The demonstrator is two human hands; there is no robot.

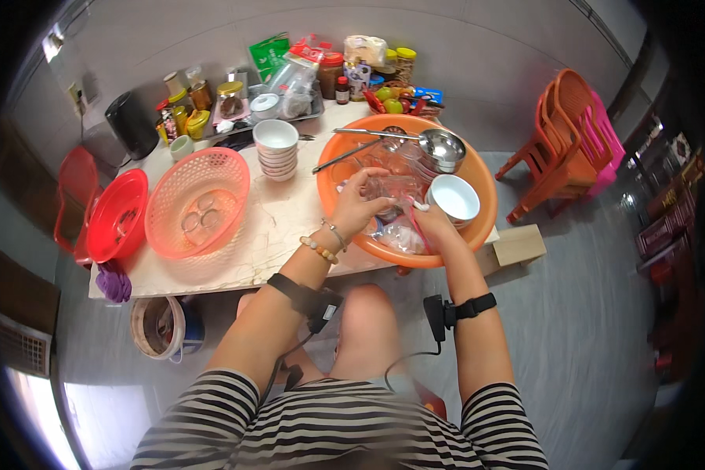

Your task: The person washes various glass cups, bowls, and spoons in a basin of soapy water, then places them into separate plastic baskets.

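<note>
Over the large orange plastic basin (486,200), my left hand (358,202) grips a clear drinking glass (396,187) lying sideways. My right hand (432,223) is at the mouth of this glass, its fingers closed on a pink-and-white cloth (415,218). White bowls (455,197), a steel ladle (442,148), other clear glasses and a crumpled clear plastic bag (402,236) lie in the basin. Left of it stands a stack of white bowls (276,141). A pink perforated basket (235,188) farther left holds several small clear glasses (200,220).
A red basin (97,235) sits at the table's left end, with a purple cloth (113,283) hanging by it. Jars, packets and a fruit basket line the back. A bucket (173,329) stands below the table; stacked orange chairs (570,147) and a wooden stool (520,244) are at right.
</note>
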